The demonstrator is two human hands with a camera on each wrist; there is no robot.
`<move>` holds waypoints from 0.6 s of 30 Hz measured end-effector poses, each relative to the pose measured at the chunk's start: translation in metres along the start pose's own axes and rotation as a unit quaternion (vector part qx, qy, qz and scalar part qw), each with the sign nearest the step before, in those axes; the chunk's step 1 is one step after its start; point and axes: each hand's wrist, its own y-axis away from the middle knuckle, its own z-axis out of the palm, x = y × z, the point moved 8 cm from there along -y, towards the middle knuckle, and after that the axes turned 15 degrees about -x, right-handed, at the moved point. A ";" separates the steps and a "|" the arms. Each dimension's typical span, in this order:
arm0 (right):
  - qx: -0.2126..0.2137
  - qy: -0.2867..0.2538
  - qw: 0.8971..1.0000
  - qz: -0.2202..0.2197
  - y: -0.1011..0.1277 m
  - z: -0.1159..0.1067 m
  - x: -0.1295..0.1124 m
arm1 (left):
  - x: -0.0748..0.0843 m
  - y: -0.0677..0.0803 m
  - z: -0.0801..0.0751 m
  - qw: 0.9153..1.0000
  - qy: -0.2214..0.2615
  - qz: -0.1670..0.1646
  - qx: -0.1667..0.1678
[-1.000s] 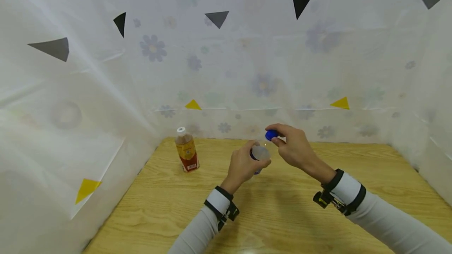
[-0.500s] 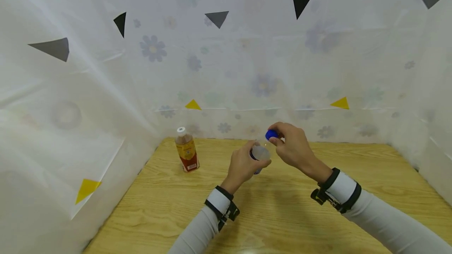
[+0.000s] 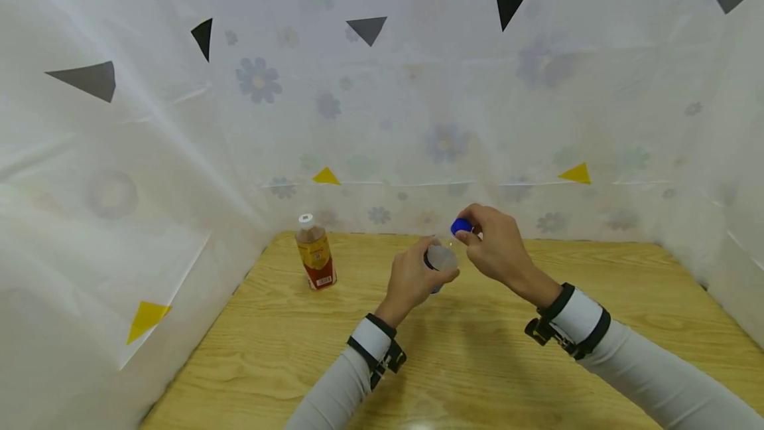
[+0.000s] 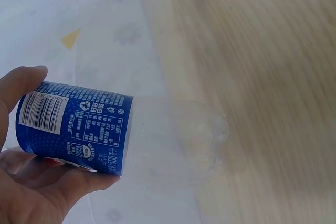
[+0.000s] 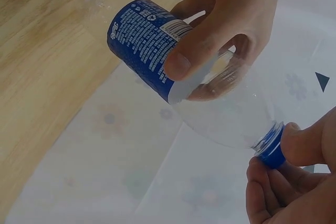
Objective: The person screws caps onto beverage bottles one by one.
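Note:
A clear plastic bottle (image 5: 223, 116) with a blue printed label (image 4: 73, 127) is held tilted above the table. My left hand (image 3: 412, 279) grips it around the label, thumb on one side and fingers on the other. My right hand (image 3: 498, 247) pinches a blue cap (image 5: 272, 150) between thumb and fingers at the bottle's neck. From the head view, the left hand covers much of the label, while the cap (image 3: 461, 227) shows up and to the right of the bottle's clear shoulder (image 3: 443, 259). No liquid shows inside the bottle.
A second bottle (image 3: 316, 254), with a white cap and a yellow and red label, stands upright on the wooden table (image 3: 268, 357) to the left of my hands. White sheeting (image 3: 382, 118) with faint flowers and coloured triangles hangs behind and at the sides.
My right hand has turned slightly at the cap, and the cap's visible face has shifted a little to the right. The left hand stays on the bottle, almost still.

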 end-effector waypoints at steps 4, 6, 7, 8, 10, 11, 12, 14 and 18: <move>-0.003 0.004 1.000 0.000 0.001 0.000 0.000 | 0.000 -0.001 0.001 1.000 -0.005 0.001 0.004; -0.002 0.007 1.000 0.000 0.001 0.001 0.000 | 0.000 -0.001 0.001 1.000 -0.007 0.001 0.004; -0.001 0.009 1.000 0.000 0.001 0.001 0.000 | 0.000 -0.001 0.001 1.000 -0.007 0.002 0.004; 0.001 0.011 1.000 -0.001 0.001 0.001 0.000 | 0.000 -0.001 0.001 1.000 -0.006 0.003 0.004; 0.004 0.013 1.000 -0.003 0.001 0.001 0.000 | 0.000 0.000 0.001 1.000 -0.007 0.004 0.004; 0.004 0.013 1.000 -0.004 0.001 0.001 0.000 | 0.000 0.000 0.000 1.000 -0.007 0.004 0.004; 0.005 0.013 1.000 -0.005 0.001 0.001 -0.001 | 0.000 0.000 0.000 1.000 -0.007 0.004 0.004; 0.004 0.012 1.000 -0.005 0.001 0.001 -0.001 | 0.001 0.001 0.000 1.000 -0.008 0.004 0.003; 0.003 0.012 1.000 -0.003 0.001 0.000 0.000 | 0.002 0.001 0.000 1.000 -0.009 0.004 0.000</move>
